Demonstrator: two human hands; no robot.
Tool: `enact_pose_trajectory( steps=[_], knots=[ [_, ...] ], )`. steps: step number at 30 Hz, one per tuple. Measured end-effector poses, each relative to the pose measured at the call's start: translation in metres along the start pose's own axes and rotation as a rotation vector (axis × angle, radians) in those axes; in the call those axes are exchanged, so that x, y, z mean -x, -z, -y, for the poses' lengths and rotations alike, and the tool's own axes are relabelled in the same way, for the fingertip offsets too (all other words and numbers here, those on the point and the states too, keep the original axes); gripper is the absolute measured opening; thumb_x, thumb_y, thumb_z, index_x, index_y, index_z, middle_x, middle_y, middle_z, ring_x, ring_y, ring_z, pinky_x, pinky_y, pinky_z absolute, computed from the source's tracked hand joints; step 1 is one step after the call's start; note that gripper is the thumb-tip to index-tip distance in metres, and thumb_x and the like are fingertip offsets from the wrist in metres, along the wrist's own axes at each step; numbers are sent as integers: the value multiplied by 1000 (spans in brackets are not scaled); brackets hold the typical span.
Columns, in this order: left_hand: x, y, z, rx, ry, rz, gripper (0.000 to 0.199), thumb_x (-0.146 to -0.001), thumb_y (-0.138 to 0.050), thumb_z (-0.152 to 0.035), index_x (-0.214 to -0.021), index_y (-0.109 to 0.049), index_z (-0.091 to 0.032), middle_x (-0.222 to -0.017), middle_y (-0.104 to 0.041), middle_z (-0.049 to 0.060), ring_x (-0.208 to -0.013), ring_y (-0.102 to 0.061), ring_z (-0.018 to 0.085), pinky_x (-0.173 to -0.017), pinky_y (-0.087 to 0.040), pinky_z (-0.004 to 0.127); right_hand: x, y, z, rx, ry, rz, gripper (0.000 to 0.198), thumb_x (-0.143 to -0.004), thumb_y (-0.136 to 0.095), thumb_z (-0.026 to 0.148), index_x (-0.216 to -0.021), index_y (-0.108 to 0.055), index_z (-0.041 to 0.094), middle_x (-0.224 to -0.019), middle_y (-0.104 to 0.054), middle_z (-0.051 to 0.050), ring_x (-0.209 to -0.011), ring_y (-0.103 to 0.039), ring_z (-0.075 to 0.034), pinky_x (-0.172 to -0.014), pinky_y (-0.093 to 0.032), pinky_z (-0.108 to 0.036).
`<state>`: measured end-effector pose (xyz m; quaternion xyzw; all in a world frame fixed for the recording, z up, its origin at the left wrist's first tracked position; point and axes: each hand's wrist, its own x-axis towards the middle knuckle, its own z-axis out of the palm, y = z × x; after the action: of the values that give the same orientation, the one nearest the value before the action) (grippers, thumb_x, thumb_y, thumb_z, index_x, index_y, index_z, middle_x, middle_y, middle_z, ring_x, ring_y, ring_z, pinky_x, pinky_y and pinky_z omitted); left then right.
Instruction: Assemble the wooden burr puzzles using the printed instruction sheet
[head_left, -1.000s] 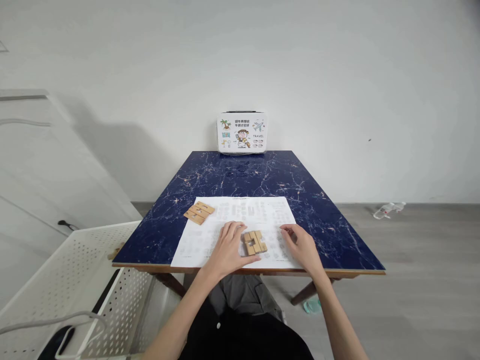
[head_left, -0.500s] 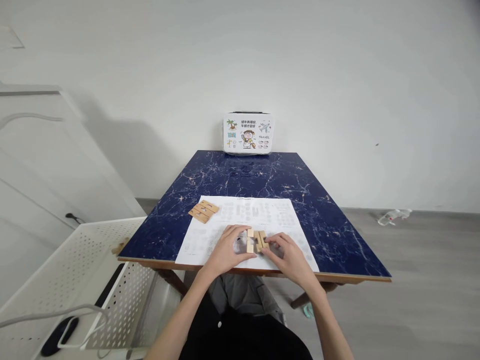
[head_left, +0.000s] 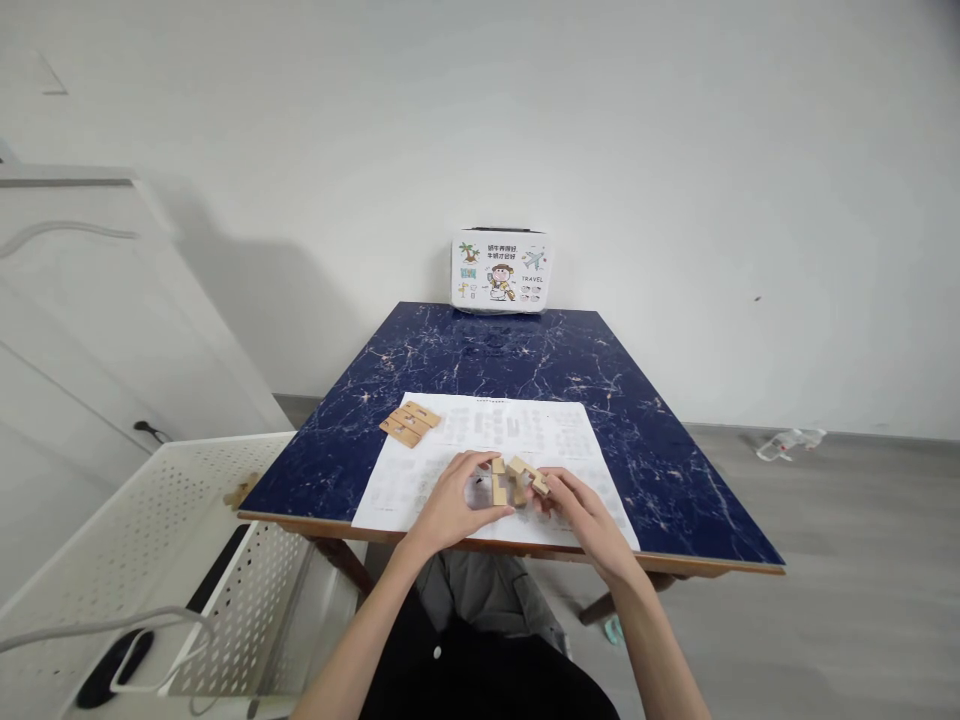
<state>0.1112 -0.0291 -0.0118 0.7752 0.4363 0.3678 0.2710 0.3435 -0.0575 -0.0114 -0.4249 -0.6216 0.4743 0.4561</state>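
My left hand (head_left: 456,502) is closed around the left side of a few notched wooden puzzle pieces (head_left: 499,490), thumb at the near end and fingers at the far end. My right hand (head_left: 581,508) pinches another notched wooden piece (head_left: 534,474), tilted at an angle beside the pieces in the left hand. Whether the two groups touch I cannot tell. Beneath both hands lies a white printed sheet (head_left: 480,428) with rows of faint grey diagrams. On its upper left corner lie several flat wooden pieces (head_left: 410,424) side by side.
The blue marbled table (head_left: 495,350) carries a white cartoon-printed case (head_left: 500,270) at its far edge, against the wall. To the left stands a white perforated basket (head_left: 225,600) with a cable. A clear plastic bottle (head_left: 784,444) lies on the floor at right.
My right hand has turned one wooden piece out of line and drawn it slightly away from the others. My left hand keeps its hold. The view has shifted slightly.
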Motion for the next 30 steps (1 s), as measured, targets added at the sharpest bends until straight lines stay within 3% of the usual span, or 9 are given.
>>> enact_pose_trajectory(
  steps=[8, 17, 25, 30],
  knots=[
    [0, 0, 1, 55, 75, -4, 65, -75, -87, -33, -132, -58, -25, -126, -70, 8, -110, -69, 28, -100, -54, 42, -16, -14, -16, -161, -6, -38, 43, -102, -47, 61, -113, -63, 23, -95, -68, -6, -72, -62, -20, -74, -55, -35],
    [1, 0, -1, 130, 89, 34, 59, -80, -82, -32, -132, -55, -25, -128, -71, 8, -120, -67, 28, -103, -52, 42, -15, -19, -16, -247, -31, -62, 38, -99, -56, 60, -104, -62, 23, -86, -69, -3, -67, -63, -19, -69, -53, -34],
    [0, 1, -4, 169, 87, 19, 60, -80, -82, -34, -133, -56, -23, -121, -71, 8, -108, -67, 25, -98, -52, 40, -15, -20, -20, -279, -58, -217, 45, -100, -51, 64, -98, -65, 22, -68, -55, 2, -59, -47, -16, -60, -41, -30],
    [1, 2, -4, 187, 105, 52, 64, -81, -82, -35, -137, -53, -25, -110, -73, 6, -98, -68, 23, -93, -52, 38, -15, -19, -22, -308, -77, -246, 45, -99, -53, 65, -95, -65, 21, -67, -48, 3, -62, -46, -16, -57, -39, -27]
  ],
)
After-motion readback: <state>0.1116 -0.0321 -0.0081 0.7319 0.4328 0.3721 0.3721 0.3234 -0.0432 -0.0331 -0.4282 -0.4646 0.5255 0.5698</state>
